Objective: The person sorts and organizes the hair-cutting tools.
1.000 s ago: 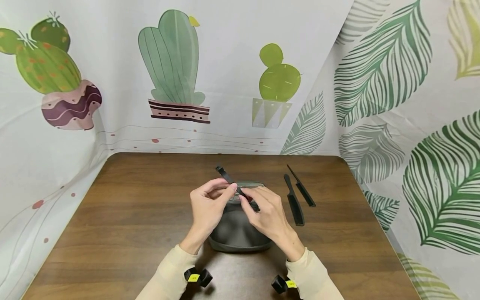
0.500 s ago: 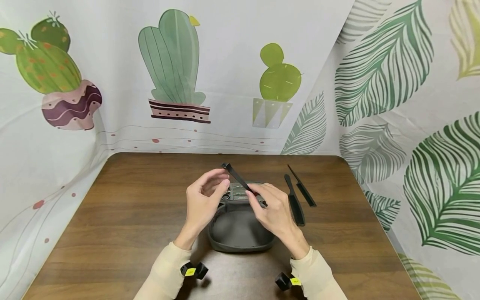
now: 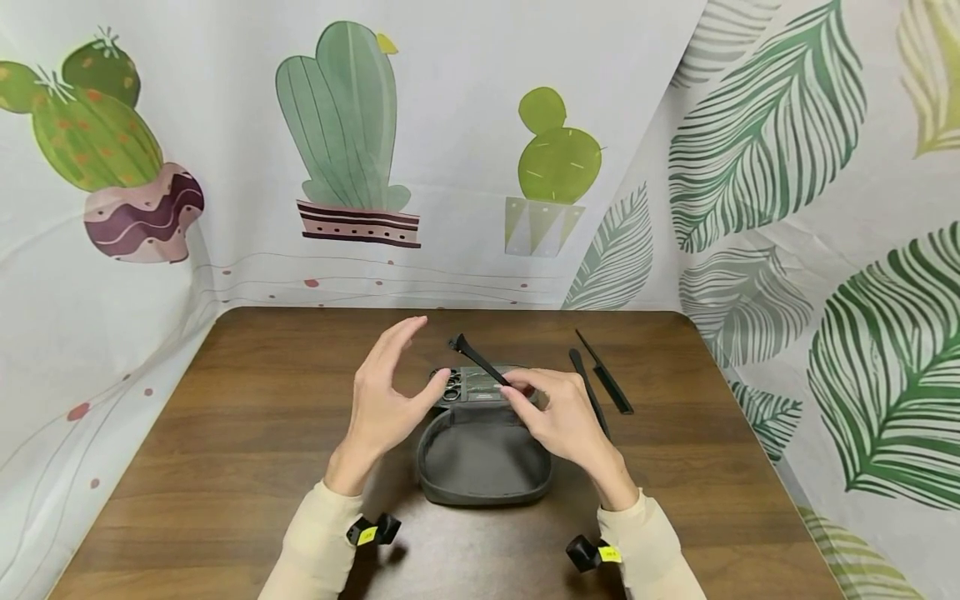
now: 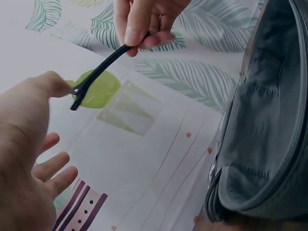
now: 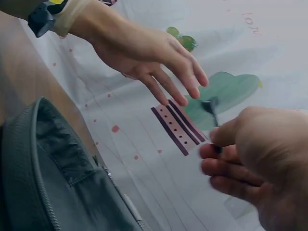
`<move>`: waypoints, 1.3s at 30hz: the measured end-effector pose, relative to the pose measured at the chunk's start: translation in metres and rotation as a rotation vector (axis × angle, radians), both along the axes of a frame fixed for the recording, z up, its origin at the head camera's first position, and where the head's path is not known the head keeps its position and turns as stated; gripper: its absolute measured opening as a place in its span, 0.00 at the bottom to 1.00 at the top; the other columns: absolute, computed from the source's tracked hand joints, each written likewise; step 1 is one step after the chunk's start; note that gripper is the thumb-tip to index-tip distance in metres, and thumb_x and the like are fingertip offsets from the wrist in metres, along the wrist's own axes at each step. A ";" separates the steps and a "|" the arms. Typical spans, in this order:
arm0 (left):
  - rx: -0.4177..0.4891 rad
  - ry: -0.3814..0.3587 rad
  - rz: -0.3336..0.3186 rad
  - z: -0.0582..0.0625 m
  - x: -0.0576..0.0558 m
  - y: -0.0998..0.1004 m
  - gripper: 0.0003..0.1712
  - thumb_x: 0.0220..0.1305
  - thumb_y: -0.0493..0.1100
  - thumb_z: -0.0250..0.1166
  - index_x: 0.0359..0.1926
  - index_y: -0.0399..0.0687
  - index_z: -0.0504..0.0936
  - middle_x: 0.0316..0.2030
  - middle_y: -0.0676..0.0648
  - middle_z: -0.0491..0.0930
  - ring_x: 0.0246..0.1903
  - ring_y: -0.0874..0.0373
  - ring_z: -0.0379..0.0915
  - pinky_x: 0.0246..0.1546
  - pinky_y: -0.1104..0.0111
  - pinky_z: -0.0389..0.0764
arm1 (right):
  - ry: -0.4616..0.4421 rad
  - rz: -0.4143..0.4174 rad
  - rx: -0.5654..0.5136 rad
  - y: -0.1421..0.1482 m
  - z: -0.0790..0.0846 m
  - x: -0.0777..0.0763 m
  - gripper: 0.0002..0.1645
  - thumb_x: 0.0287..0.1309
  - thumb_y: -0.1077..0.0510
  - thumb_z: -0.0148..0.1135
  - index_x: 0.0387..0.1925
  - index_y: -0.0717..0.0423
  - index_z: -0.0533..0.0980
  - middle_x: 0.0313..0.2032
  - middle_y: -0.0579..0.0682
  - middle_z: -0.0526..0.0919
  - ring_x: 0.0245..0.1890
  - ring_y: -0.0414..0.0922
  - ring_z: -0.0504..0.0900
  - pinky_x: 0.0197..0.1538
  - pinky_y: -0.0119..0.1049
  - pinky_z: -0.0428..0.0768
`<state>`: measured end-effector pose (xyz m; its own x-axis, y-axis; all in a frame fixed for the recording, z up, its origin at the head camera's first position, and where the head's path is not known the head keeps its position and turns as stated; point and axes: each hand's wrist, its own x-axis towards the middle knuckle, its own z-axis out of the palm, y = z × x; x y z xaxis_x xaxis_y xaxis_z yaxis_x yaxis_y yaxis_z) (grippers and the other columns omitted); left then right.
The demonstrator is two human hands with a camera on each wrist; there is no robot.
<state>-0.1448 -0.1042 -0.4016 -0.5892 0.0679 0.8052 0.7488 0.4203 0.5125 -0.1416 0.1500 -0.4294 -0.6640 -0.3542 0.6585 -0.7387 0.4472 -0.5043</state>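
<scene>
Cloth printed with potted cacti hangs behind a brown wooden table, where a person in cream sleeves works with both hands. On the left, the left hand is raised, fingers and thumb spread wide apart, holding nothing. Just right of its thumb, metal scissors sit at the left end of a flap with a see-through pocket, on the far side of an unzipped dark grey case. Over that flap a slim black clip is held in the air, slanting from a free, forked end at upper left to its gripped end at lower right. The free end points toward the left hand and stands near its thumb, apart from it in the head view. The right hand is nearer, being in contact: its thumb and fingertips pinch the clip's lower end, so its length reaches leftward out of those fingers. Farther right, a black comb is partly hidden behind the right hand; beside it lies a thin-tailed comb, tail pointing away from the person.
</scene>
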 end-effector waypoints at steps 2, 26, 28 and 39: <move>-0.067 0.040 -0.008 -0.004 -0.004 -0.002 0.39 0.46 0.31 0.76 0.64 0.33 0.79 0.62 0.37 0.77 0.63 0.44 0.71 0.62 0.60 0.74 | -0.067 0.012 0.021 0.004 0.001 -0.001 0.06 0.61 0.60 0.72 0.40 0.54 0.89 0.29 0.41 0.87 0.24 0.33 0.78 0.22 0.28 0.74; -0.493 0.258 -0.069 -0.029 -0.014 0.002 0.22 0.49 0.31 0.79 0.48 0.39 0.89 0.50 0.44 0.86 0.58 0.47 0.76 0.60 0.51 0.75 | -0.614 0.200 0.063 0.025 0.005 -0.002 0.08 0.67 0.62 0.66 0.44 0.57 0.88 0.33 0.53 0.91 0.30 0.51 0.87 0.31 0.33 0.85; -0.521 0.251 -0.058 -0.030 -0.013 0.002 0.20 0.50 0.32 0.79 0.47 0.40 0.89 0.49 0.45 0.86 0.57 0.48 0.77 0.58 0.52 0.76 | -0.612 0.203 0.073 0.025 0.005 -0.002 0.08 0.67 0.62 0.66 0.44 0.55 0.88 0.33 0.53 0.91 0.29 0.50 0.87 0.31 0.33 0.85; -0.619 0.213 -0.019 -0.033 -0.009 0.003 0.11 0.57 0.34 0.73 0.43 0.43 0.89 0.47 0.46 0.85 0.52 0.51 0.77 0.57 0.54 0.76 | -0.614 0.197 0.081 0.027 0.003 0.000 0.07 0.67 0.60 0.68 0.44 0.52 0.87 0.30 0.50 0.89 0.28 0.45 0.85 0.30 0.32 0.82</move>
